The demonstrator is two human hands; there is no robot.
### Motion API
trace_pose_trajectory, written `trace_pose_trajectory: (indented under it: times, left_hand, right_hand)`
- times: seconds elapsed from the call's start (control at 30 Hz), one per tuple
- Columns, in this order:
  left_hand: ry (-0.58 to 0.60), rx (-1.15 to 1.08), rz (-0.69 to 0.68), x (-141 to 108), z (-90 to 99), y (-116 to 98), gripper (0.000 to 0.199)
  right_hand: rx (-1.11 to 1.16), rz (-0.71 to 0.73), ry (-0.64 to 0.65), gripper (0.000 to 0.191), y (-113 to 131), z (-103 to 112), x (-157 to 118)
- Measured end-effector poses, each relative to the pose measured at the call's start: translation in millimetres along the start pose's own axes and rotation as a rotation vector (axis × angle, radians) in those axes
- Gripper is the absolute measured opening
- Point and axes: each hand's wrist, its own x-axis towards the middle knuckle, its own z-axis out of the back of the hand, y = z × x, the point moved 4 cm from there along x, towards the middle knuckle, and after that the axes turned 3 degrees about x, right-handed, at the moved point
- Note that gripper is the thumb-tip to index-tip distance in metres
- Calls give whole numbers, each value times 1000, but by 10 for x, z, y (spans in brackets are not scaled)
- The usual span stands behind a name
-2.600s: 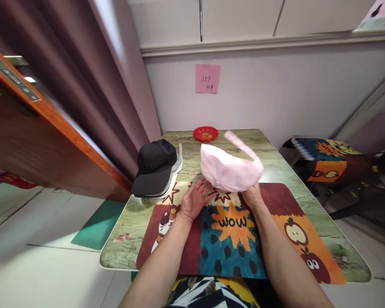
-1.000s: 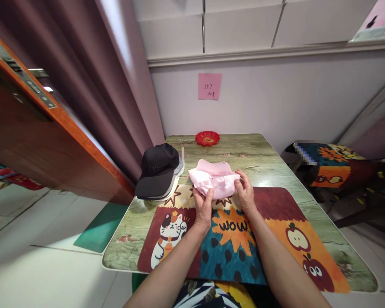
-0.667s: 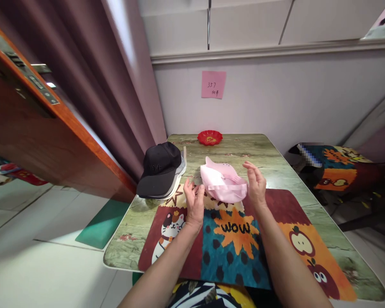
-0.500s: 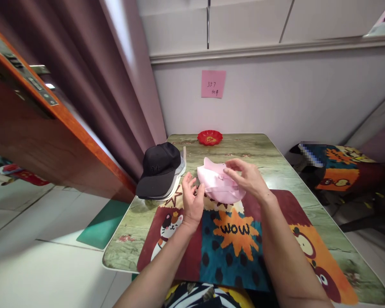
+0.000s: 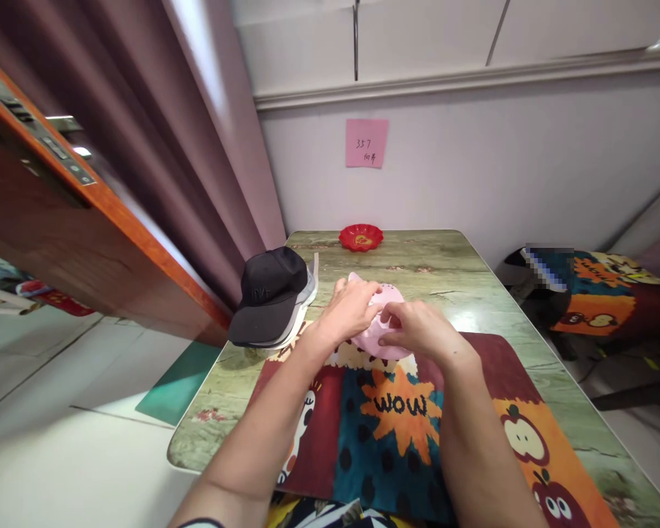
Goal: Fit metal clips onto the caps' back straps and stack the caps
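Wood-patterned table [image 5: 440, 260] with a printed mat across its near side.
A scalloped red dish [image 5: 361, 237] stands by the far edge. At left, paler caps [image 5: 298, 317] lie under a black cap [image 5: 272, 286], overlapping the mat's [image 5: 396, 440] corner; a pink cap [image 5: 371, 341] sits at its far edge.

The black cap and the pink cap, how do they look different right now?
The black cap sits on top of paler caps; the pink cap is partly covered by the left hand and right hand. The black cap's brim points toward the table's near side, the pink cap's toward the wall. Both are brimmed caps.
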Motion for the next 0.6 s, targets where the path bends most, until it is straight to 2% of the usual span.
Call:
trace_pose_trajectory:
  times: [0.13,0.23,0.3,0.4,0.47,0.53,0.6]
  left_hand:
    - [-133,-13,0,-20,-27,434,36]
    - [-189,-17,21,-96,29,569,33]
    - [-182,114,36,-124,77,516,30]
    - [-80,533,57,-142,108,314,28]
    - [-50,776,35,-164,118,165,19]
    - [-111,898,-32,-196,134,31,6]
    - [-185,921,-104,-230,141,-58,3]
  right_hand:
    - [90,-27,86,8,-32,45,-28]
    - [246,-3,108,10,-73,186,-72]
    - [400,7,77,17,-133,272,-84]
    - [584,2,-8,29,-248,320,-68]
    - [627,-25,-67,33,-310,308,-44]
    - [655,-46,-121,34,-327,289,-18]
    - [705,-43,-161,33,-289,273,6]
